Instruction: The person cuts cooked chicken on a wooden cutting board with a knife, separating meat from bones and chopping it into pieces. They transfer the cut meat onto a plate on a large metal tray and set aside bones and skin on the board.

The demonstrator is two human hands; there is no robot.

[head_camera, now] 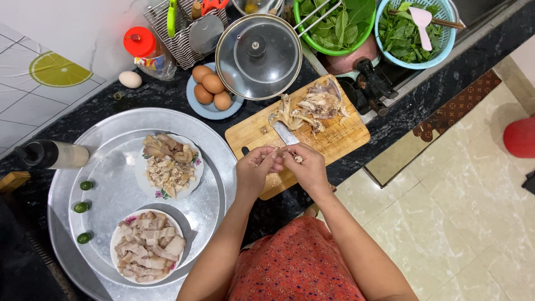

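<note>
- Your left hand (253, 167) and right hand (304, 163) meet over the near edge of the cutting board (345, 139); both grips are closed, fingertips pinching a small scrap of chicken (280, 151) between them.
- That scrap looks soft, greasy and light, so it will likely slip or tear; pinch it firmly near its thicker end.
- A knife (285, 132) lies on the board just beyond your fingers, blade pointing away from you.
- Past it sits the carcass (312, 106), bony and stiff in parts, with loose meat hanging off it.
- On the tabletop (167, 95) to your left, a big metal tray (217, 167) carries two plates: shredded chicken (167, 164) and sliced pork (147, 251).
- Behind the board: a glass lid (258, 56), a plate of eggs (212, 85), two baskets of greens (340, 25).
</note>
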